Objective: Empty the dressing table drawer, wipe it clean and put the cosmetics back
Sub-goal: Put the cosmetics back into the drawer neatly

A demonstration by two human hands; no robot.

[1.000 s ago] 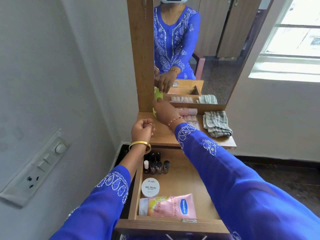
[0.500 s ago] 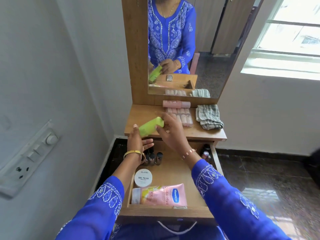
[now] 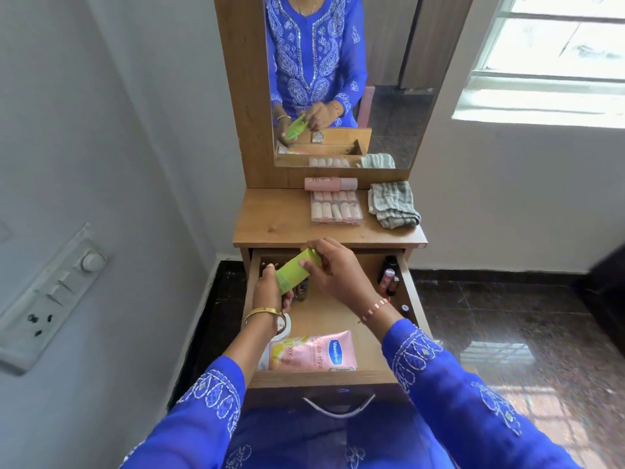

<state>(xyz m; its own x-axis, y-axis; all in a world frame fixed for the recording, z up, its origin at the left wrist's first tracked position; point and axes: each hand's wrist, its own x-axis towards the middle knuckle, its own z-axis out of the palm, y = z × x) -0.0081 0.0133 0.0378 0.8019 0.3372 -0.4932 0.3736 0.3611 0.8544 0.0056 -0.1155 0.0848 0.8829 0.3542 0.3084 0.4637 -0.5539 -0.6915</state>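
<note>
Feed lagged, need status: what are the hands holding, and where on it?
Green tube: left hand grips its lower end, right hand pinches its upper end.

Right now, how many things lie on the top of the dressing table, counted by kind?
Pink tube: 1
Clear box of pink nail tips: 1
Striped grey cloth: 1
Total: 3
</note>
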